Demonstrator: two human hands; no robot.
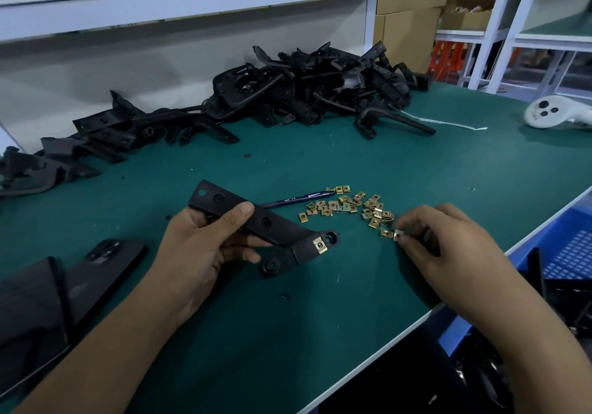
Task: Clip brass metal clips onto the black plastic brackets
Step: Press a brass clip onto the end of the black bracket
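- Hands: left hand (205,247) is wrapped round a black plastic bracket (256,221), held just above the counter (320,317); right hand (448,253) pinches one brass clip (398,234) at the near edge of the loose clip pile (352,207).
- One fitted clip (320,246) is already seated on the bracket's lower arm, beside the round bosses.
- Step in hand, as judged: pick-up of the next clip. It should be lifted clear of the neighbouring clip, open side turned toward the tab edge, then pushed on square until its hole lines up with the tab's.
- A pen (298,198) lies between bracket and pile.
- A heap of brackets (304,93) is stacked at the back of the counter.
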